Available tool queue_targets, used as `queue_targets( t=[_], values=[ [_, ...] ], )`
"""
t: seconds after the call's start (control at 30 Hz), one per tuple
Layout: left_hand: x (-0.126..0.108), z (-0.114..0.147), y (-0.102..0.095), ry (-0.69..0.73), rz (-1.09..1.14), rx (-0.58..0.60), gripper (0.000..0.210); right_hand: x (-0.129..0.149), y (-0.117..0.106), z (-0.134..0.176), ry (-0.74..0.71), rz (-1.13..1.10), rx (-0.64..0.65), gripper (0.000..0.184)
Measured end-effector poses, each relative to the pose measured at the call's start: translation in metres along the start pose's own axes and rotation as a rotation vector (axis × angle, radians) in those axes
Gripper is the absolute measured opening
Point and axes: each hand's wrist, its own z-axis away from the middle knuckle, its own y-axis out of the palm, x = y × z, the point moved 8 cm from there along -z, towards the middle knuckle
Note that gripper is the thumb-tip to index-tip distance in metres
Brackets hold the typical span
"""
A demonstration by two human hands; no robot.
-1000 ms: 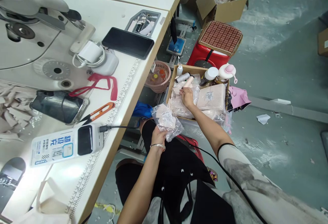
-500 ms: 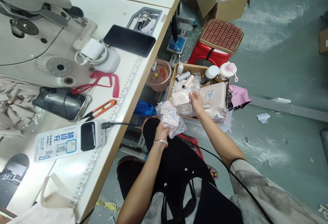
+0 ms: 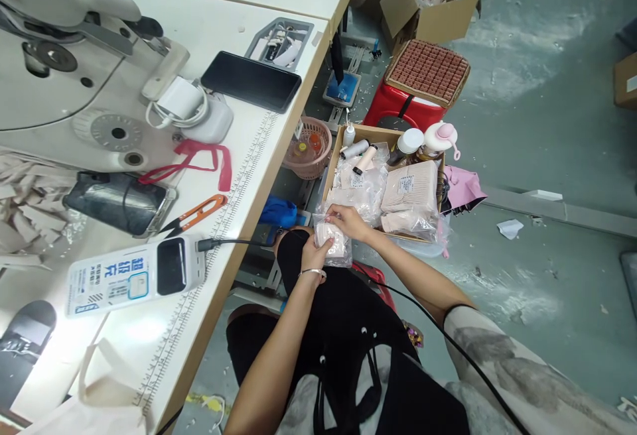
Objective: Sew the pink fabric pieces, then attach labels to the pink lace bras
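Note:
My left hand (image 3: 315, 253) grips a clear plastic bag (image 3: 339, 247) with pale beige flat pieces in it, held above my lap. Bent over the bag's upper edge, the fingers of my right hand (image 3: 350, 223) are pressed together on it; whether they also pinch a piece inside is hidden. Just beyond the hands is a cardboard box (image 3: 382, 134). Inside it lie a labelled bundle of beige strips (image 3: 411, 186), more clear plastic packets (image 3: 362, 197) and several small bottles and tubes.
On the left, the white table (image 3: 259, 156) carries a sewing machine (image 3: 99, 90), a black phone (image 3: 251, 81), orange thread snips (image 3: 199, 213) and a power bank (image 3: 137, 274). A cable (image 3: 418, 302) runs across my lap. Past the box stand a red stool (image 3: 381, 103) and a pink basket (image 3: 318, 168).
My right hand has come from over the box down and left to the bag. The beige labelled packet it held above the box no longer shows there. The bag now sits more upright.

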Motion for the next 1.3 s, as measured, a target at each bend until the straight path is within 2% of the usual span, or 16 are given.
queue_targets(
  t=[0.17, 0.3, 0.43, 0.63, 0.83, 1.0, 1.17, 1.3],
  values=[
    [0.004, 0.003, -0.016, 0.025, 0.02, -0.105, 0.062, -0.038, -0.028, -0.011, 0.111, 0.308, -0.104, 0.03],
    [0.006, 0.006, -0.018, 0.016, 0.046, -0.121, 0.061, -0.06, -0.026, -0.005, 0.14, 0.477, 0.013, 0.033],
    [0.005, 0.007, -0.017, 0.015, 0.06, -0.114, 0.06, -0.063, -0.016, 0.003, 0.143, 0.584, 0.079, 0.035],
    [0.003, 0.01, -0.016, 0.017, 0.063, -0.113, 0.059, -0.06, -0.014, 0.006, 0.148, 0.62, 0.086, 0.036],
    [0.004, 0.009, -0.017, 0.014, 0.053, -0.11, 0.061, -0.062, -0.017, 0.007, 0.169, 0.494, 0.015, 0.031],
    [0.005, 0.012, -0.017, 0.011, 0.05, -0.102, 0.061, -0.071, -0.036, 0.002, 0.254, 0.285, -0.177, 0.023],
    [-0.006, 0.016, -0.014, 0.051, 0.05, -0.088, 0.059, -0.087, -0.088, -0.009, 0.372, -0.011, -0.538, 0.029],
    [-0.027, 0.001, 0.009, 0.125, 0.009, -0.035, 0.051, -0.089, -0.124, -0.003, 0.359, -0.301, -0.743, 0.027]
  ],
)
